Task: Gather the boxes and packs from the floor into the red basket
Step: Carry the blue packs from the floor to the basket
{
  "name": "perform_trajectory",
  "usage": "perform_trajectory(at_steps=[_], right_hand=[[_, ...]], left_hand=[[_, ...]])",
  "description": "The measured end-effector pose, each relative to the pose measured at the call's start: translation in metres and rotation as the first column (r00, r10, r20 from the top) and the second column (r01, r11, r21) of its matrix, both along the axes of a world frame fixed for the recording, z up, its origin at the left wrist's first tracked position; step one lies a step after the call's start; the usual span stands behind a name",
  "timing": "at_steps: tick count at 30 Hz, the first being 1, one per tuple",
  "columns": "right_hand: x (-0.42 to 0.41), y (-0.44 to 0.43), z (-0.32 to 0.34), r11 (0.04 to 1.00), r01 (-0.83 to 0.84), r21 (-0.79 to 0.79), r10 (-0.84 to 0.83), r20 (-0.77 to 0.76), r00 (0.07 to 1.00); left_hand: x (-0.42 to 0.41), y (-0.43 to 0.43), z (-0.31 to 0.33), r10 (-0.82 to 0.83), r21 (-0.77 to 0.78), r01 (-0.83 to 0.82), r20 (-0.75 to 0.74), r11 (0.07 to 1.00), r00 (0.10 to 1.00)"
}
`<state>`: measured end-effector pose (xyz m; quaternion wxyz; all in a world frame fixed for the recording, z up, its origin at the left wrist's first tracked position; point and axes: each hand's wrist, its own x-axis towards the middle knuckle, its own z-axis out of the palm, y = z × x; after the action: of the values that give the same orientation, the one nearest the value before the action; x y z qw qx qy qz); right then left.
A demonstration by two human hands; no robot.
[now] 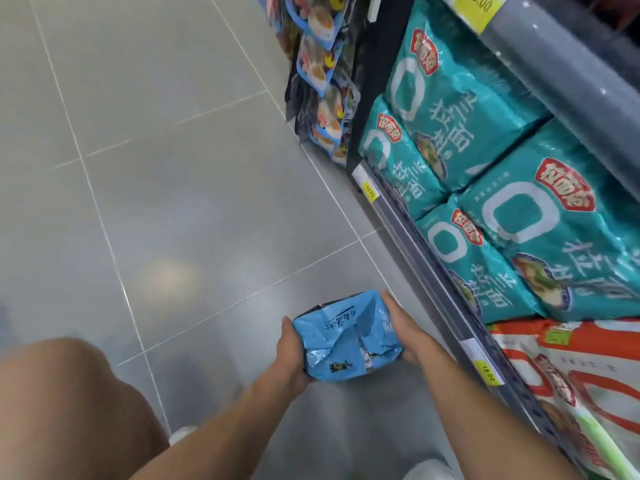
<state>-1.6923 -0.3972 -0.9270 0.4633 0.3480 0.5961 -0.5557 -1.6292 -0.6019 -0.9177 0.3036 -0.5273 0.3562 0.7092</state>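
A crumpled light-blue noodle pack (pixel 343 337) with black writing sits low in the view, held just above the grey tiled floor (pixel 173 202). My left hand (pixel 291 355) grips its left side, fingers under it. My right hand (pixel 401 323) presses against its right side, fingers along the far edge. Both forearms reach in from the bottom. No red basket is in view.
A shop shelf (pixel 450 296) runs along the right, stocked with teal noodle packs (pixel 512 237), orange-and-white packs (pixel 568 382) and, further back, blue packs (pixel 325 84). Yellow price tags (pixel 370 192) line its edge. My bare knee (pixel 62 393) is at the lower left.
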Motion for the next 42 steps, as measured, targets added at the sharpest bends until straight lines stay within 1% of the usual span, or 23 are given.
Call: perform_trajectory(at_steps=[4, 7, 12, 15, 18, 21, 23, 25, 27, 29, 32, 35, 37, 39, 42], right_hand=[[0.002, -0.007, 0.046, 0.999, 0.037, 0.004, -0.037, -0.023, 0.999], [0.006, -0.018, 0.096, 0.997, 0.077, 0.009, -0.076, -0.034, 0.996], [0.02, -0.036, 0.209, 0.987, 0.158, -0.024, -0.159, -0.051, 0.986], [0.027, -0.042, 0.292, 0.979, 0.182, -0.086, -0.189, -0.077, 0.979], [0.035, -0.045, 0.38, 0.972, 0.179, -0.154, -0.192, -0.071, 0.979], [0.049, -0.044, 0.458, 0.956, 0.224, -0.191, -0.24, -0.067, 0.968], [0.061, -0.037, 0.512, 0.947, 0.236, -0.218, -0.255, -0.064, 0.965], [0.069, -0.029, 0.558, 0.944, 0.238, -0.227, -0.262, -0.081, 0.962], [0.081, -0.019, 0.602, 0.94, 0.237, -0.244, -0.267, -0.096, 0.959], [0.096, -0.005, 0.641, 0.922, 0.259, -0.289, -0.298, -0.098, 0.95], [0.123, 0.015, 0.681, 0.903, 0.29, -0.318, -0.342, -0.12, 0.932], [0.157, 0.03, 0.711, 0.858, 0.339, -0.385, -0.425, -0.164, 0.89], [0.18, 0.04, 0.73, 0.823, 0.391, -0.413, -0.503, -0.208, 0.839], [0.212, 0.05, 0.75, 0.795, 0.479, -0.373, -0.584, -0.255, 0.771], [0.27, 0.055, 0.764, 0.715, 0.626, -0.312, -0.699, -0.325, 0.637]], left_hand=[[-0.009, -0.005, 0.05, -0.063, -0.053, 0.061, -0.037, 0.997, 0.997], [-0.015, -0.012, 0.106, -0.128, -0.076, 0.123, -0.065, 0.989, 0.99], [-0.017, -0.025, 0.238, -0.163, -0.076, 0.156, -0.091, 0.985, 0.982], [-0.016, -0.036, 0.329, -0.218, -0.039, 0.215, -0.11, 0.976, 0.97], [-0.012, -0.046, 0.418, -0.258, -0.027, 0.257, -0.117, 0.966, 0.959], [-0.003, -0.046, 0.494, -0.308, -0.048, 0.304, -0.121, 0.951, 0.944], [0.005, -0.044, 0.548, -0.372, -0.106, 0.36, -0.124, 0.927, 0.92], [0.011, -0.043, 0.592, -0.432, -0.201, 0.402, -0.133, 0.893, 0.892], [0.016, -0.04, 0.635, -0.478, -0.283, 0.426, -0.149, 0.86, 0.866], [0.021, -0.033, 0.674, -0.514, -0.327, 0.441, -0.182, 0.836, 0.838], [0.027, -0.018, 0.714, -0.609, -0.4, 0.503, -0.2, 0.766, 0.768], [0.03, 0.002, 0.748, -0.706, -0.486, 0.544, -0.25, 0.684, 0.663], [0.029, 0.017, 0.768, -0.764, -0.529, 0.569, -0.288, 0.629, 0.577], [0.035, 0.035, 0.782, -0.819, -0.529, 0.627, -0.327, 0.571, 0.471], [0.056, 0.055, 0.789, -0.874, -0.532, 0.699, -0.37, 0.477, 0.315]])
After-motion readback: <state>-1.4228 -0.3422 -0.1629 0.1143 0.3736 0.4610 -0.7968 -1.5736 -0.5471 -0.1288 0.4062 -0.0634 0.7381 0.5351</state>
